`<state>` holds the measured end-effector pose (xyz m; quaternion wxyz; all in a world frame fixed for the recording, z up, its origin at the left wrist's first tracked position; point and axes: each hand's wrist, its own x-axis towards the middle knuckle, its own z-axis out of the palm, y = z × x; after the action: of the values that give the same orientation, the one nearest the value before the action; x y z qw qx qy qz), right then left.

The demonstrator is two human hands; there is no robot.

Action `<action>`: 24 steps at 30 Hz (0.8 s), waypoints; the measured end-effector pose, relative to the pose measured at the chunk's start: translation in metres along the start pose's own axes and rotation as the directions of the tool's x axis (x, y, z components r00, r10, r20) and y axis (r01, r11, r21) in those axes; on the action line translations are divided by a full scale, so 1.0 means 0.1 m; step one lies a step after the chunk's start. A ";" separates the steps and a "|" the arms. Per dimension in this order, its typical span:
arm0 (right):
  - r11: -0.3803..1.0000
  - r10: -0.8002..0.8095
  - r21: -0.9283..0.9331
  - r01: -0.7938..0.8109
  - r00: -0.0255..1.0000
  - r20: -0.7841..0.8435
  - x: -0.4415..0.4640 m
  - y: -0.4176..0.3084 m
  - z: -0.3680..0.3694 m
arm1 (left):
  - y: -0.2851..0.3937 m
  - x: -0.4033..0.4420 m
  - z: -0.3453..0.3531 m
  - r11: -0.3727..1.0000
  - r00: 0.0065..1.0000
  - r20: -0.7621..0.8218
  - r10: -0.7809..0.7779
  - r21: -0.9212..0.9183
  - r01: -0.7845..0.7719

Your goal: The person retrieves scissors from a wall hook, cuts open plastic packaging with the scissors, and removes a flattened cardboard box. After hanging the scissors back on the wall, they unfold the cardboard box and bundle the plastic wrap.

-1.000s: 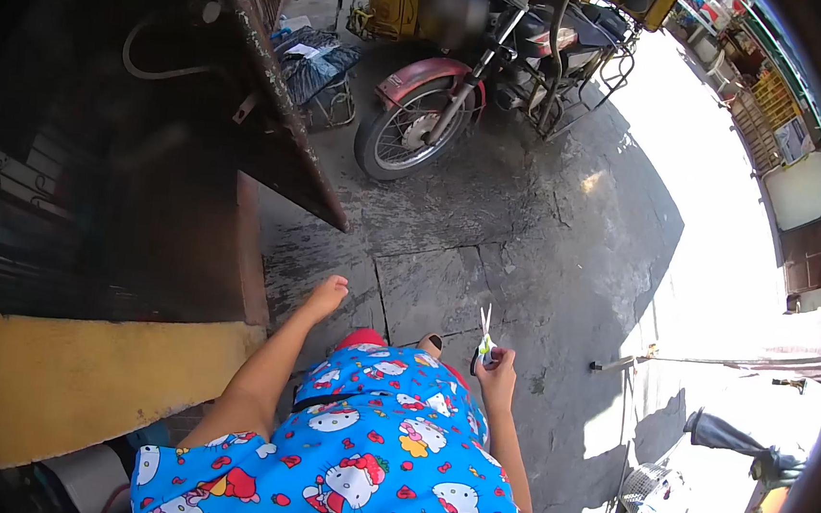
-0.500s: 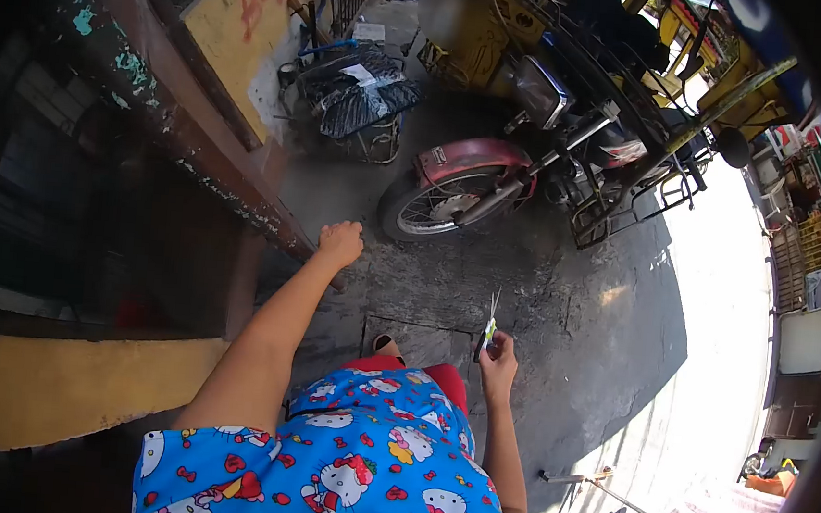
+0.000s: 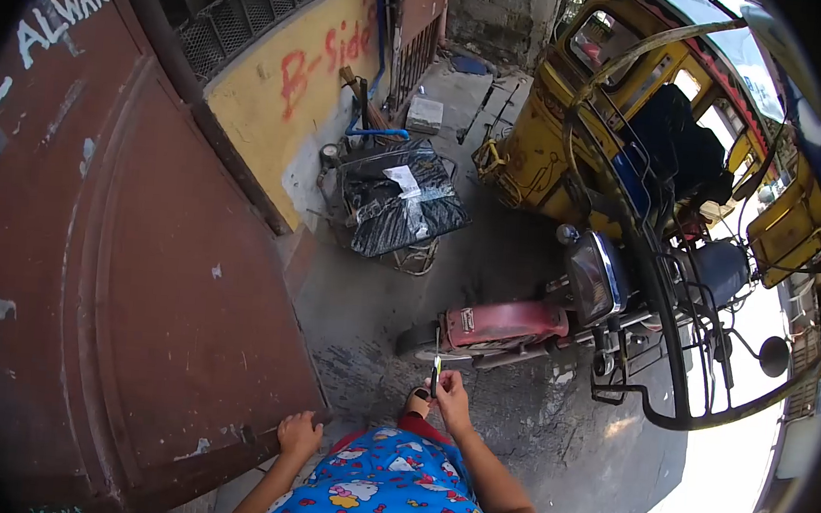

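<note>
My left hand (image 3: 300, 434) is at the edge of a brown metal door (image 3: 204, 308), its fingers curled against it near the lower corner. My right hand (image 3: 452, 401) grips a small pair of scissors (image 3: 436, 367) by the black and yellow-green handle. The thin blades point up and away from me. Beyond them is the red front fender (image 3: 507, 322) of a parked motorcycle, apart from my hand.
A package wrapped in black plastic (image 3: 413, 199) lies on a metal frame beside the yellow wall (image 3: 294, 83). A yellow sidecar (image 3: 549, 152) and its dark bars (image 3: 665, 334) stand to the right. A pale block (image 3: 425, 115) sits farther back.
The brown door now fills the left side, where a dark opening showed. My left hand appears lower, at its edge. My right hand has moved left with the scissors, and the view has tilted up.
</note>
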<state>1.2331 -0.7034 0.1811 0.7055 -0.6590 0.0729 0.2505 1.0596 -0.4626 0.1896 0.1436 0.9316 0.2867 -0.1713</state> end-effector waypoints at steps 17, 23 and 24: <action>0.985 0.174 0.048 -0.168 0.965 -0.194 3.26 -1.18 0.88 | 0.77 4.64 -1.26 0.318 0.926 0.375 0.051 -0.885 0.341; 0.728 0.367 0.675 -0.125 0.902 -0.229 4.16 -1.05 1.46 | 1.52 6.25 -1.24 0.338 0.826 0.532 0.186 -0.824 0.455; 0.690 0.377 0.718 -0.094 0.893 -0.245 4.28 -1.06 1.55 | 1.65 6.43 -1.20 0.350 0.822 0.545 0.169 -0.812 0.466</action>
<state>1.6151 -0.4447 0.1095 0.8324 -0.3688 0.3792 0.1653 1.6842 -0.2380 0.0669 0.6986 0.5620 0.3667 -0.2483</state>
